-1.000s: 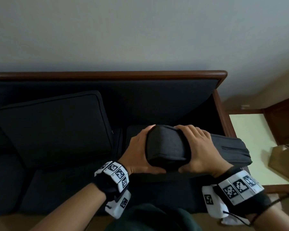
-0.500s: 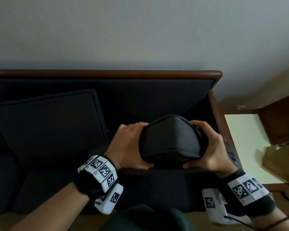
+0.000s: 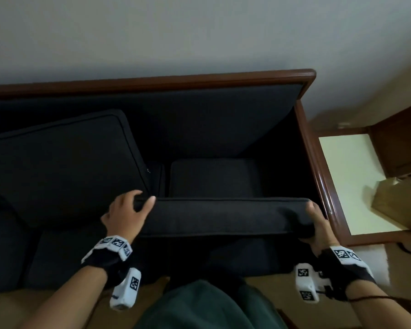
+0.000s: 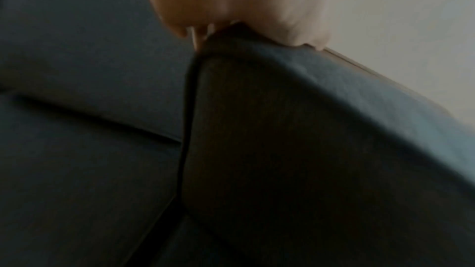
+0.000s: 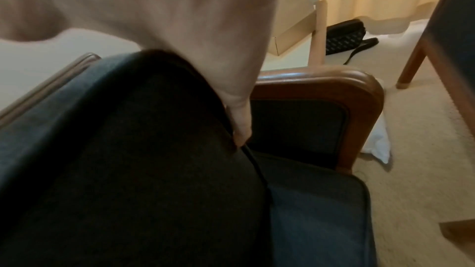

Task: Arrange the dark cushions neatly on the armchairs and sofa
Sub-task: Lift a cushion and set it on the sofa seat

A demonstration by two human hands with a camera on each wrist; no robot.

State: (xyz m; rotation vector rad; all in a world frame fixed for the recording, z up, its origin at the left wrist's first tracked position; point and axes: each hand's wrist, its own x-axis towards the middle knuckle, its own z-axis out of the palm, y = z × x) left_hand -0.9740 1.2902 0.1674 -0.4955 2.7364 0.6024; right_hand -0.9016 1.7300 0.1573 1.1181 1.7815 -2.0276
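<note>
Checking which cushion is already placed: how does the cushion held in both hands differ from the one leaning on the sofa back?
The held cushion is gripped at its ends by the left hand and right hand; the leaning cushion is untouched. The held one lies edge-on to the head camera, above the seat; the leaning one shows its broad face, tilted against the sofa back. Both are dark fabric with piped edges.

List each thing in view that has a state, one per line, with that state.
Held cushion: lifted, held edge-on above the sofa seat, one end in each hand.
Left hand: grips the cushion's left end.
Right hand: grips the cushion's right end.
Second cushion: leaning tilted against the sofa back.
Seat pad: lying flat, uncovered.
Sofa: right end without a back cushion.
Side table: a tan box on it.
</note>
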